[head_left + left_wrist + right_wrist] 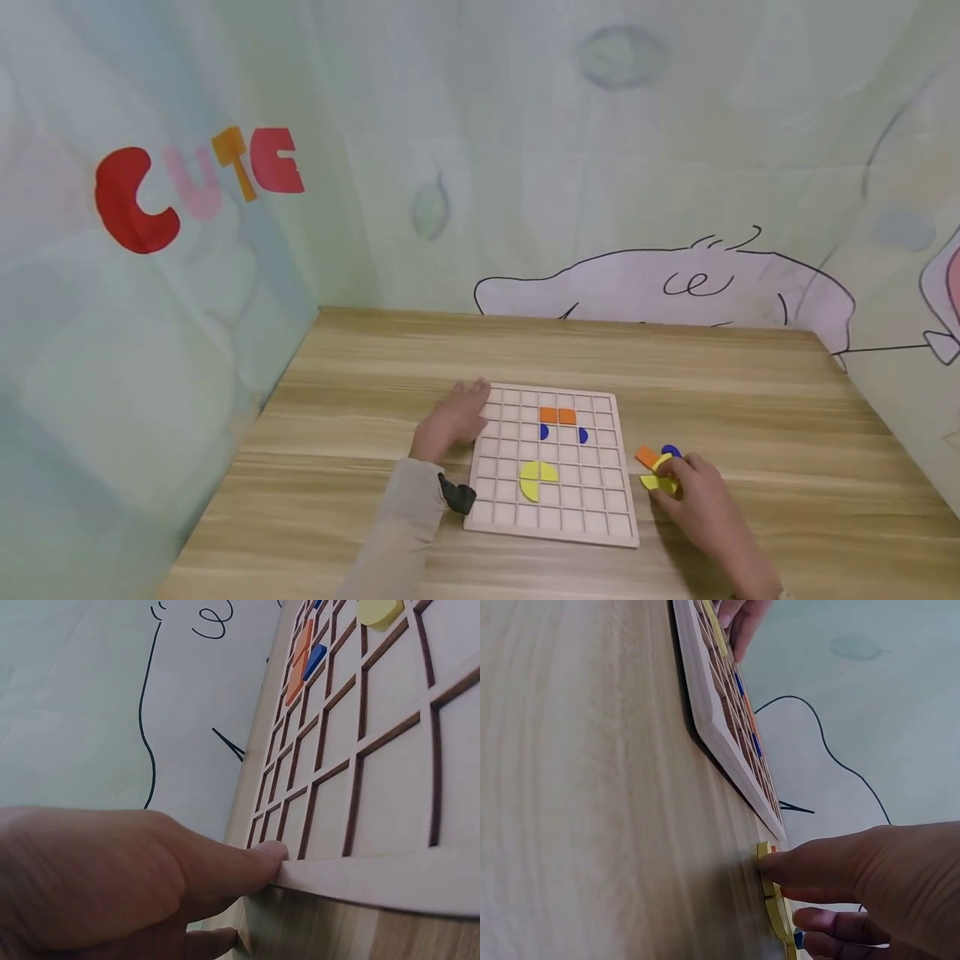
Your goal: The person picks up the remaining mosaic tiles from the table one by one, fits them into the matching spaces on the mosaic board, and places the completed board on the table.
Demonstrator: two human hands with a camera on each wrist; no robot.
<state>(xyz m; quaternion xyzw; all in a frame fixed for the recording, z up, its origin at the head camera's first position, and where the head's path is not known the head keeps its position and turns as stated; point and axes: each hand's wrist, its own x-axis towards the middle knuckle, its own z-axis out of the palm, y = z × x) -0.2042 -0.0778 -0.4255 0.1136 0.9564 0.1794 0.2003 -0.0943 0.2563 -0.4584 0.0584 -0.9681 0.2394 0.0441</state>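
A pale wooden grid board [592, 475] lies on the table. Set in its cells are orange squares [558, 416], a blue half-circle [582, 435] on the right, another on the left, and yellow quarter-circles [529, 471] forming most of a disc. My left hand [454, 419] rests at the board's left edge, a fingertip on the rim [360, 881] in the left wrist view. Right of the board, my right hand [701, 500] pinches a yellow quarter-circle piece [651, 482] between thumb and fingers, low over the table. Its fingers partly cover the small pile there.
Beside the right fingers lie a loose orange piece [646, 457] and a blue curved piece [672, 451]. The wood-grain table [360, 367] runs back to a printed curtain [390, 167]. A dark band [456, 493] is on the left wrist.
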